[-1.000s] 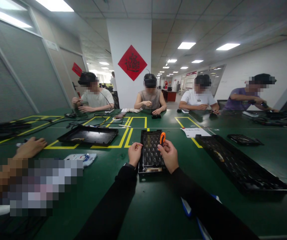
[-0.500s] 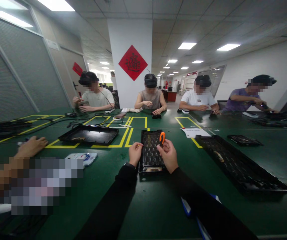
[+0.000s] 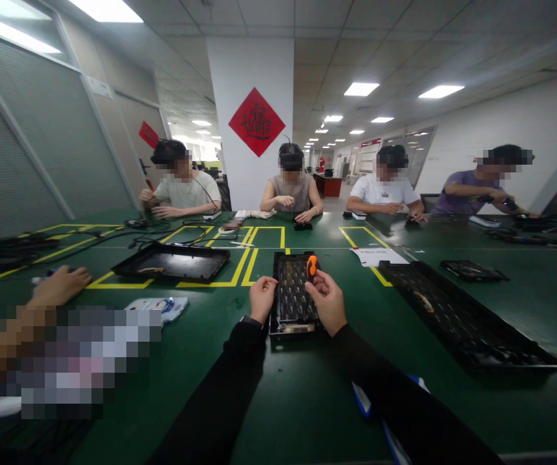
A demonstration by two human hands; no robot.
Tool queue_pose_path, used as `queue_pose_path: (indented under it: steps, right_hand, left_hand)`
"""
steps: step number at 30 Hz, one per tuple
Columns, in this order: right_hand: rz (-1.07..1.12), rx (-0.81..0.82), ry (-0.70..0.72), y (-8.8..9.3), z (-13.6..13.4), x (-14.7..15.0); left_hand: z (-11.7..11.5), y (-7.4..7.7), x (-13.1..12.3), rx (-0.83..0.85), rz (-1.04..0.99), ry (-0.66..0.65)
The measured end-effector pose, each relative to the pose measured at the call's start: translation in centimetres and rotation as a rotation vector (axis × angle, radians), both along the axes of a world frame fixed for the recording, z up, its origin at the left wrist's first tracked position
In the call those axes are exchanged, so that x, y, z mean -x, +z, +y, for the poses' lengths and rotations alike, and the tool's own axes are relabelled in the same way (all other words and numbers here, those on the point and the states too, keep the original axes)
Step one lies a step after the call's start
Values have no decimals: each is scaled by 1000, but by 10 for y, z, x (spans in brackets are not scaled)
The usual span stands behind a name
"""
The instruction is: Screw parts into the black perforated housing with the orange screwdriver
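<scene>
In front of me a shallow black plastic case (image 3: 292, 290) with rows of small light marks lies on the green table. My right hand (image 3: 327, 303) is closed around a screwdriver (image 3: 312, 266) with an orange and black handle, upright over the case's right side. Its thin shaft points down into the case, and the tip is hard to make out. My left hand (image 3: 262, 299) has its fingers closed at the case's left edge. A pale strip (image 3: 298, 328) shows at the case's near end.
A larger black tray (image 3: 172, 274) stands to the left, and a long black case (image 3: 467, 323) to the right with a white paper (image 3: 378, 257) behind it. Another person's hand (image 3: 63, 285) rests at far left. Several people sit across the table. Blue-handled tool (image 3: 362, 400) lies beneath my right forearm.
The screwdriver's orange handle has turned slightly in my right hand and leans a little left. Both hands stay in nearly the same place at the case.
</scene>
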State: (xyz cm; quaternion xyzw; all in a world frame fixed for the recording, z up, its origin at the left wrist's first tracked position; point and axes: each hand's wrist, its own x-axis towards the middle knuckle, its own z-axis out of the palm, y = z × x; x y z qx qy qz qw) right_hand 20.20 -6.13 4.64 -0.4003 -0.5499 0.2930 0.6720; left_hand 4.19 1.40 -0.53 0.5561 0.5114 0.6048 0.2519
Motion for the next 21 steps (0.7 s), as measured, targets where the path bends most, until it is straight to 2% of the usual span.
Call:
queue_pose_path:
  steps: [9, 13, 21]
  right_hand:
    - [71, 46, 80, 0, -1, 1]
    - [9, 10, 48, 0, -1, 1]
    - [-47, 39, -33, -2, 2, -2]
  left_hand:
    - [2, -2, 0, 2, -14, -15]
    - [2, -2, 0, 2, -20, -17]
    - [-3, 3, -1, 11, -25, -4]
